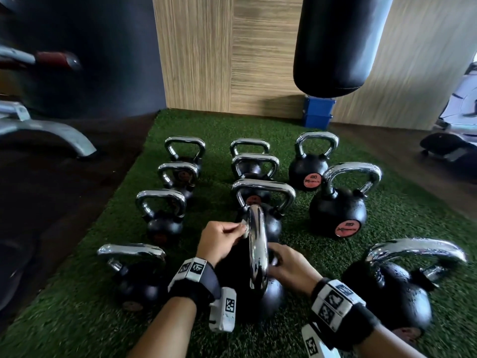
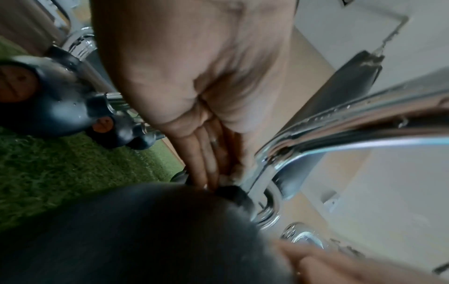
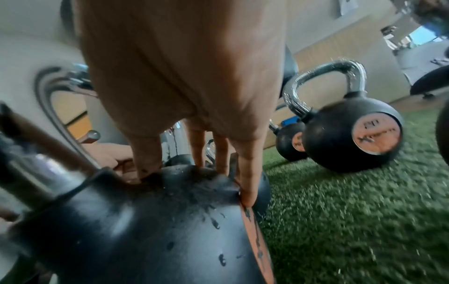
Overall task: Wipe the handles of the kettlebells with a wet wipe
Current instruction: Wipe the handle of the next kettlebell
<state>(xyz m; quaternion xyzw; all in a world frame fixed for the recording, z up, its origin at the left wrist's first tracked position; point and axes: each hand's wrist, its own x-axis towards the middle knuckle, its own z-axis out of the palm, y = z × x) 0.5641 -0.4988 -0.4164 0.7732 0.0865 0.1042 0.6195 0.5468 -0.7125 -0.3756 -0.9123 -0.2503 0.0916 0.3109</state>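
A black kettlebell (image 1: 268, 298) stands at the front centre of the green turf, its chrome handle (image 1: 255, 244) seen edge-on. My left hand (image 1: 238, 229) pinches a small white wet wipe (image 1: 242, 228) against the left side of that handle, near its upper bend. In the left wrist view the fingers (image 2: 206, 163) reach down beside the handle (image 2: 340, 126), close to where it meets the ball (image 2: 121, 240). My right hand (image 1: 275, 257) rests on the ball to the right of the handle. Its straight fingers (image 3: 248, 173) press on the wet black body (image 3: 145, 230).
Several other chrome-handled kettlebells stand in rows on the turf (image 1: 291, 241), the nearest at left (image 1: 136, 277) and right (image 1: 392, 285). A black punching bag (image 1: 340, 42) hangs at the back above a blue box (image 1: 317, 112). A grey machine leg (image 1: 51, 133) lies on the dark floor at left.
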